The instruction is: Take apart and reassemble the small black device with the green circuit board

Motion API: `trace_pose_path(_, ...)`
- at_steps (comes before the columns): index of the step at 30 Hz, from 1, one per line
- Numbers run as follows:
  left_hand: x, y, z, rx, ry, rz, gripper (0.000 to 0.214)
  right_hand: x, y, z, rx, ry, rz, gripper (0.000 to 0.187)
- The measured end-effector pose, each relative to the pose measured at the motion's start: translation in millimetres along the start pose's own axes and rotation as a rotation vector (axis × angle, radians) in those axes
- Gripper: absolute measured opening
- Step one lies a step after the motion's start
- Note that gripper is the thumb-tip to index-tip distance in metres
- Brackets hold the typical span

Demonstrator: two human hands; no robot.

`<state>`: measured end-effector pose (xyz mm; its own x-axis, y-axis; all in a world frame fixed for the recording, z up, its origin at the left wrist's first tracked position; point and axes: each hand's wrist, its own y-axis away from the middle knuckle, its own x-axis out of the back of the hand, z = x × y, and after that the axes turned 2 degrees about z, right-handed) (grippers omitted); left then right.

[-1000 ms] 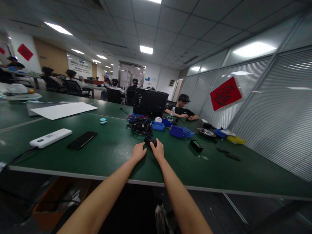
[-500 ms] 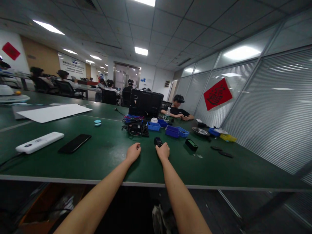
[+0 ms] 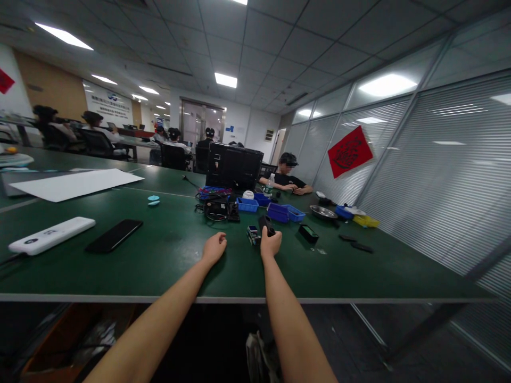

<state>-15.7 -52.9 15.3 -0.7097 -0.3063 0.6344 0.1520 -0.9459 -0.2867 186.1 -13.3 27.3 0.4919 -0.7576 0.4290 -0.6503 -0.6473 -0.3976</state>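
My right hand grips a small black device and holds it upright just above the green table. A small blue and green part lies on the table right beside that hand, to its left. My left hand rests on the table in a loose fist with nothing in it, a short way left of the part.
Blue bins, a cable tangle, a black case and a metal dish stand beyond my hands. A black box lies to the right. A phone and white remote lie left. A person sits across.
My right hand has lifted the black device and carried it a little to the right, uncovering the small blue and green part. My left hand let go of it and stayed on the table.
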Motion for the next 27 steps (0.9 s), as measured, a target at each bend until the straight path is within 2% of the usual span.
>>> trace_pose_path(5, -1.6, -1, -2, -0.009, 0.001, 0.024, 0.028, 2, -13, 12, -0.09, -0.026, -0.02, 0.047)
trace_pose_path(9, -4.7, -2, -5, -0.018, 0.008, 0.032, 0.028, 5, -13, 15, -0.051, 0.149, -0.115, 0.049)
trace_pose_path(11, -6.2, -3, -7, -0.021, 0.004, 0.035, 0.029, 8, -12, 13, -0.011, 0.236, -0.086, 0.051)
trace_pose_path(13, -7.2, -4, -8, -0.02, -0.002, 0.037, 0.029, 12, -9, 8, 0.076, 0.27, -0.001, 0.047)
trace_pose_path(15, -7.7, -4, -9, -0.02, -0.001, 0.032, 0.029, 15, -4, 4, 0.228, 0.255, 0.029, 0.039)
trace_pose_path(18, -8.3, -5, -10, -0.02, 0.005, 0.019, 0.028, 12, 10, -1, 0.442, 0.27, -0.11, 0.034)
trace_pose_path(21, -9.0, -5, -10, -0.022, 0.005, 0.013, 0.028, 4, 23, -4, 0.52, 0.38, -0.256, 0.036)
trace_pose_path(23, -9.2, -5, -11, -0.023, 0.003, 0.008, 0.028, 0, 26, -5, 0.497, 0.406, -0.304, 0.035)
trace_pose_path(25, -8.6, -5, -10, -0.025, -0.002, 0.005, 0.028, -1, 22, -5, 0.414, 0.376, -0.35, 0.032)
trace_pose_path(27, -7.1, -4, -9, -0.023, -0.01, 0.001, 0.028, 1, 16, -5, 0.307, 0.352, -0.39, 0.036)
